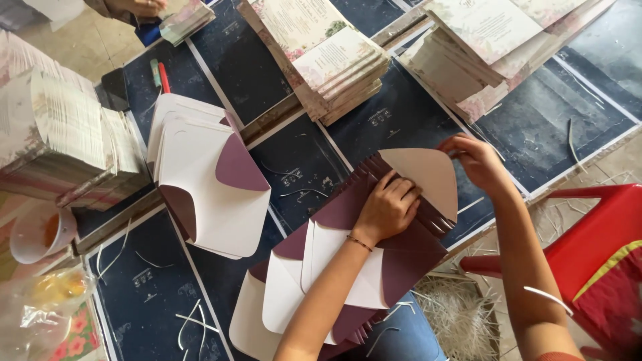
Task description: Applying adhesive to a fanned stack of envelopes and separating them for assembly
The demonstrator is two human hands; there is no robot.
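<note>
A dark blue table [301,160] bears 2 stacks of floral printed cards [321,53] at the far edge. A fanned row of maroon-lined envelopes [348,267] lies at the near edge, its long axis running from near left to far right; its near end is cut off by the frame. The left hand [388,207] presses flat on the row, fingers curled, grasping nothing. The right hand [478,160] pinches the rounded cream flap [428,177] of the farthest envelope; its fingertips are partly hidden.
</note>
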